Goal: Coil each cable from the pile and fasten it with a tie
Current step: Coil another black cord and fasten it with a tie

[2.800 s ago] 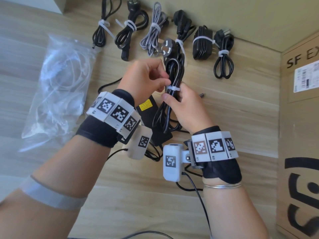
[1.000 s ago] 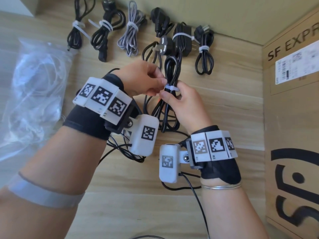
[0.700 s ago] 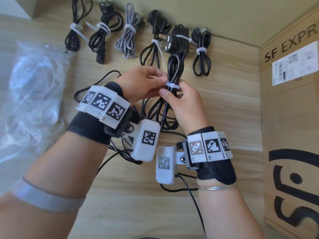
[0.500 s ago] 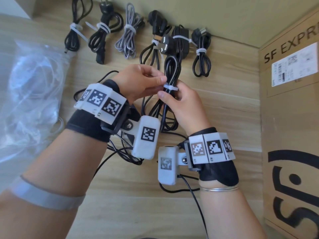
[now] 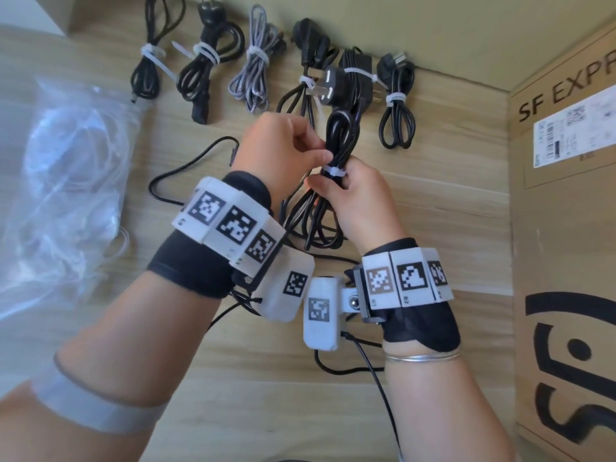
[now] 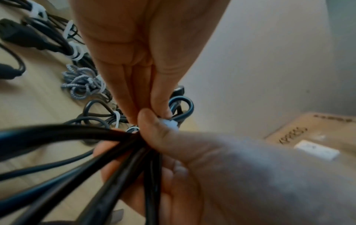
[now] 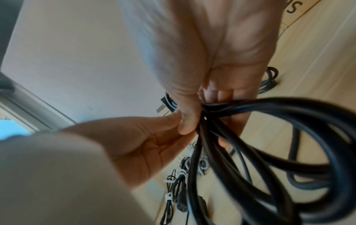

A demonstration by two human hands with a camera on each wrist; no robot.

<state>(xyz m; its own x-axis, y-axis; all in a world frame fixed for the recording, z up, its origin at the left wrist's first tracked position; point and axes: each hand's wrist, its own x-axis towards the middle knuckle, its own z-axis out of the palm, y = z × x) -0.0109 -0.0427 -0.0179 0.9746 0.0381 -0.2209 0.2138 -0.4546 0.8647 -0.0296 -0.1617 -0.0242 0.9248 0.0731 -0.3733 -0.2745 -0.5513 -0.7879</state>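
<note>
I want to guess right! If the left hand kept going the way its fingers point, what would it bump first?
Probably nothing new: the left hand already pinches the white tie on the black cable. Just past it is the right hand.

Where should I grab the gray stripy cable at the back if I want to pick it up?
Take the gray braided cable at its middle, where the white tie cinches the loops into one narrow waist. Come down from above and pinch it from both sides. It lies flat on the table, with black bundles close on either side, so probably fingers from the top fit best.
</note>
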